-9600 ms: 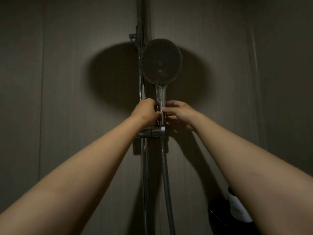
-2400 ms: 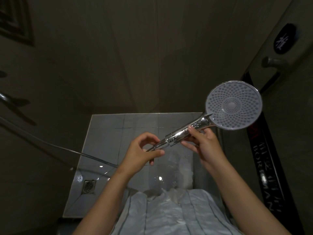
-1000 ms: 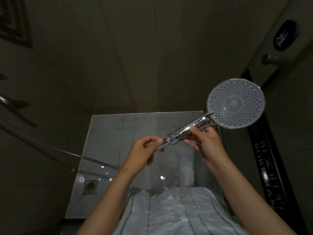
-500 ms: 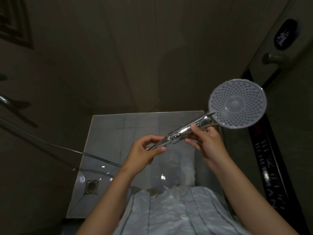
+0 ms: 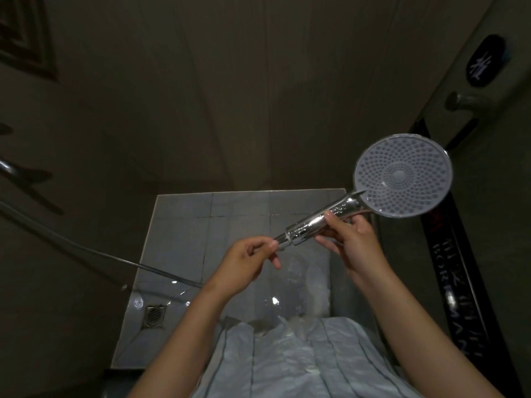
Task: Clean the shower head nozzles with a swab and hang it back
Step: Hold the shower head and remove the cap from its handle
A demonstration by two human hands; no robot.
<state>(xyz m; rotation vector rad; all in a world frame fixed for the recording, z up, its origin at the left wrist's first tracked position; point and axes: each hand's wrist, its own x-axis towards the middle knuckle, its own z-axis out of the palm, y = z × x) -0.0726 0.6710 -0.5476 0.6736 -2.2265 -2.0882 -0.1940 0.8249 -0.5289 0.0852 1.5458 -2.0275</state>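
The shower head [image 5: 402,175] is off its holder and held in front of me, its round pale nozzle face turned up toward me at the right. My right hand [image 5: 349,239] grips the chrome handle [image 5: 313,225] from below. My left hand [image 5: 247,261] pinches the hose connector at the handle's lower end. The hose [image 5: 94,252] trails away to the left. No swab is in view.
Below lies the wet tiled shower floor [image 5: 238,216] with a square drain [image 5: 154,315] at the left. Dark wall panels surround it. A glass door with a knob [image 5: 459,101] and a dark lettered strip [image 5: 454,271] stands at the right.
Since the earliest frame the shower head has come off the wall holder into my hands. Over the last second both hands keep their grip and the head barely shifts.
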